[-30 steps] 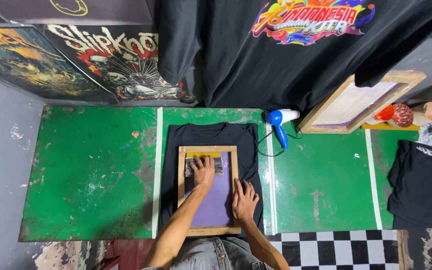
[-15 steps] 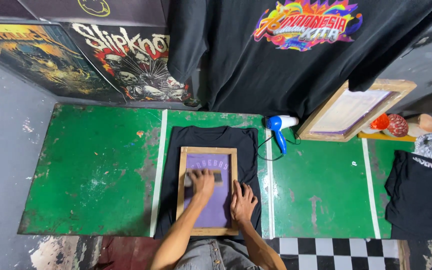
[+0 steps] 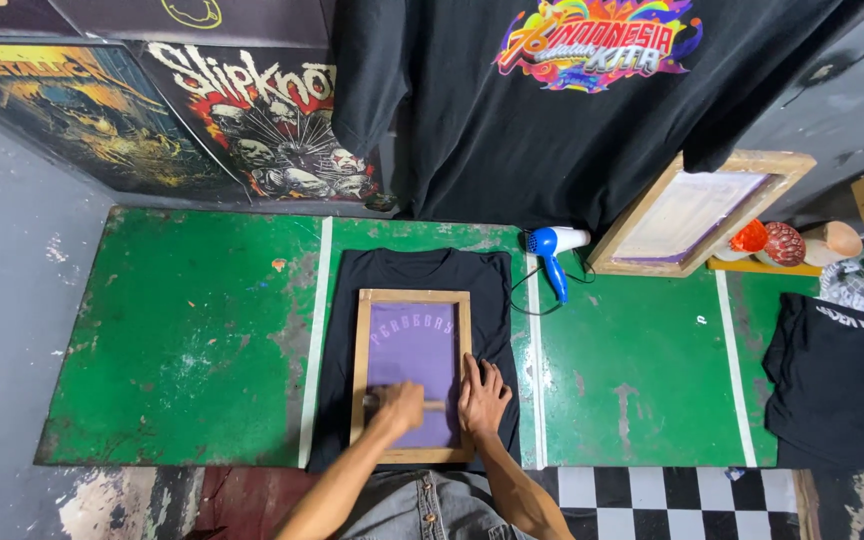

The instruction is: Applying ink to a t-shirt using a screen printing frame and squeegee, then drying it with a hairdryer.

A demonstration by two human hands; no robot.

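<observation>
Seemingly near the stroke's end: left hand [image 3: 399, 403] clenches a squeegee [image 3: 434, 405] at the screen frame's [image 3: 412, 296] six o'clock; right hand [image 3: 482, 393] presses flat, fingers released.

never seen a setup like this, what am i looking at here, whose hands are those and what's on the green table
The single picture comes from a camera worn on a person's head, looking down, so the two bare hands are that person's own. On the green table lies a black shirt, with a wooden frame holding a purple screen on top of it. The left hand grips a scraper-like tool lying across the screen; the right hand presses flat on the frame's right edge. A blue hair dryer, a second frame and another dark shirt lie to the right.
</observation>
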